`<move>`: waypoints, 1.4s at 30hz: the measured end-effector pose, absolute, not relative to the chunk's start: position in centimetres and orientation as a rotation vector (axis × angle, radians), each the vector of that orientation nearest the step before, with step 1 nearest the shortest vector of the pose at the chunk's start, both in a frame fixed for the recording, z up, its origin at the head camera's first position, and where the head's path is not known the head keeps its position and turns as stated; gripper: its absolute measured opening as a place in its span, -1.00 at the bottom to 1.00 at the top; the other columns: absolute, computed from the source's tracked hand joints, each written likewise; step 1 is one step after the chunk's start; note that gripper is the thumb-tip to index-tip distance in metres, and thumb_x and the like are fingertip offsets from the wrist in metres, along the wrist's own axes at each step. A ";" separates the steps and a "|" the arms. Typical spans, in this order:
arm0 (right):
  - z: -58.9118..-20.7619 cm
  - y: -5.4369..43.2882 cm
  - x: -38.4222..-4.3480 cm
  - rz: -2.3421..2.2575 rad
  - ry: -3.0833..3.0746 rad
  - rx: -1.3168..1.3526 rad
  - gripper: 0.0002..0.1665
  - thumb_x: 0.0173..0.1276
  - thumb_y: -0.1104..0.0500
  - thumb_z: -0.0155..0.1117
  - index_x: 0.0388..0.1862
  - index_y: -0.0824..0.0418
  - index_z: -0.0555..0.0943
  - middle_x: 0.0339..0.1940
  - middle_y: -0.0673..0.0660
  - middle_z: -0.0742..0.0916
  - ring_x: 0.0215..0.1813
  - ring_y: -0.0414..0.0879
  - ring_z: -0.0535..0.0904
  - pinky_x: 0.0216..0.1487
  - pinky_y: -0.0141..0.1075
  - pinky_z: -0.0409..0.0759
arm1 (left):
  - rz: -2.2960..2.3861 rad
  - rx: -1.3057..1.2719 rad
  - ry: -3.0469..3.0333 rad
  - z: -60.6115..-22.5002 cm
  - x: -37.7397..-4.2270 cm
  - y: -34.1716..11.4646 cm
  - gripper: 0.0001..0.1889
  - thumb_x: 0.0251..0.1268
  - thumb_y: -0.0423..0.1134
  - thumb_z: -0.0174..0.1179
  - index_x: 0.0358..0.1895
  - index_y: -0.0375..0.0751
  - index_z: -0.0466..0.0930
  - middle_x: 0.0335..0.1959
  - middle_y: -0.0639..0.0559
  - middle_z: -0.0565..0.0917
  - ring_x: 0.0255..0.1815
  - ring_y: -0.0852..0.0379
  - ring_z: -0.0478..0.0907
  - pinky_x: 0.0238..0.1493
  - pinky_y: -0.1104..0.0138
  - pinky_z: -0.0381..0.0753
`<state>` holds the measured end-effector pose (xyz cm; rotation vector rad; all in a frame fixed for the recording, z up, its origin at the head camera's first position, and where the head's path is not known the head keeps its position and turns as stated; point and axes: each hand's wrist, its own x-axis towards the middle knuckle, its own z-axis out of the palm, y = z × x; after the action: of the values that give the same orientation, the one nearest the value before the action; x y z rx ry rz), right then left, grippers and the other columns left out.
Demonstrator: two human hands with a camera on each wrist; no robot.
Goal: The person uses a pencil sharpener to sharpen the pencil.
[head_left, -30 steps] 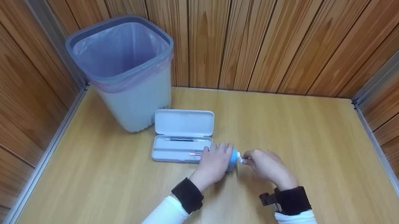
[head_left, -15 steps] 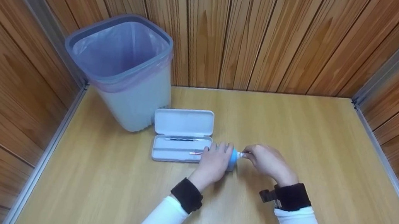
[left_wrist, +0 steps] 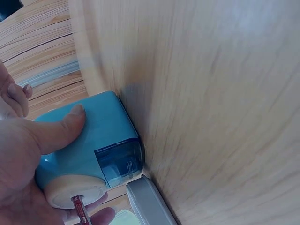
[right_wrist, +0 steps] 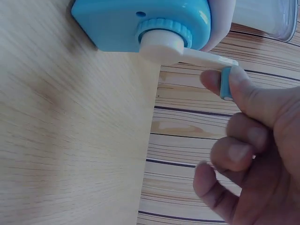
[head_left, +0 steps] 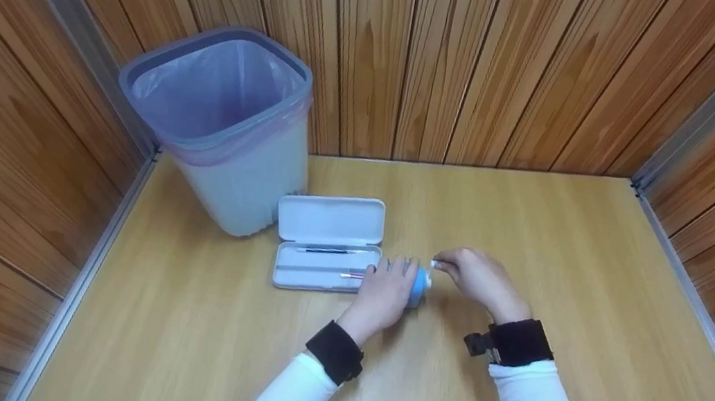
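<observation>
A blue crank pencil sharpener [left_wrist: 93,122] stands on the table beside the open pencil case. My left hand [head_left: 384,295] grips its body from above, thumb pressed along one side. A red pencil [left_wrist: 80,211] sticks out of the round cream-coloured front, and its end overlaps the case in the head view. On the opposite side, my right hand [head_left: 479,282] pinches the small blue knob [right_wrist: 225,83] of the white crank arm [right_wrist: 204,57] between thumb and forefinger, its other fingers loosely curled. A clear blue shavings drawer [left_wrist: 119,161] shows low on the sharpener's front.
The white pencil case [head_left: 330,220] lies with its lid back, a dark pen [head_left: 326,250] in its upper part. Behind it on the left stands a tall lined waste bin [head_left: 248,185]. Wood-panelled walls [head_left: 439,65] enclose the table [head_left: 537,219] at the back and sides.
My right hand has moved up and slightly away from me, carrying the crank knob round to a higher position. The left hand and the sharpener stay in place.
</observation>
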<state>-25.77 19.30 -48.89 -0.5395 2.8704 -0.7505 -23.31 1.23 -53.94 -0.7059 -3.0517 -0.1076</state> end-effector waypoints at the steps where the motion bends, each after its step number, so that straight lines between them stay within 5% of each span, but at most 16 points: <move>1: -49.0 19.3 -25.9 -0.756 2.872 -0.529 -0.70 0.47 0.13 0.18 0.06 0.20 0.70 -0.07 0.15 0.75 0.01 0.09 0.66 0.04 -0.01 0.60 | -0.103 -0.709 -3.054 -54.0 -23.3 1.2 -0.44 0.43 -0.24 0.08 0.46 -0.15 0.24 0.28 -0.14 0.44 0.21 -0.19 0.43 0.08 -0.02 0.52; 21: -49.6 19.0 -26.7 -0.720 2.898 -0.507 -0.67 0.48 0.14 0.18 0.11 0.23 0.67 0.00 0.21 0.73 0.07 0.14 0.64 0.09 0.01 0.57 | -0.157 -0.662 -3.097 -54.0 -23.2 1.5 -0.40 0.41 -0.22 0.11 0.47 -0.14 0.21 0.29 -0.16 0.43 0.25 -0.21 0.39 0.13 -0.04 0.49; 28: -50.0 18.9 -27.0 -0.670 2.928 -0.559 -0.67 0.48 0.16 0.16 0.12 0.25 0.67 -0.01 0.24 0.73 0.05 0.17 0.65 0.05 0.02 0.59 | -0.054 -0.678 -2.990 -54.3 -23.1 1.5 -0.40 0.30 -0.20 0.21 0.40 -0.17 0.31 0.15 -0.14 0.52 0.09 -0.16 0.49 -0.05 0.04 0.58; 42: -53.9 18.8 -27.4 -0.603 2.833 -0.422 -0.71 0.45 0.23 0.19 0.09 0.18 0.69 0.00 0.17 0.74 0.08 0.14 0.62 0.12 0.03 0.54 | -0.090 -0.676 -3.080 -54.0 -23.4 1.5 -0.41 0.37 -0.20 0.17 0.43 -0.13 0.26 0.25 -0.15 0.45 0.22 -0.17 0.42 0.11 -0.05 0.50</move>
<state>-27.44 18.80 -53.91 -0.4220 2.8332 -0.6025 -23.40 1.54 -54.04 -0.6761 -3.0801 -0.0900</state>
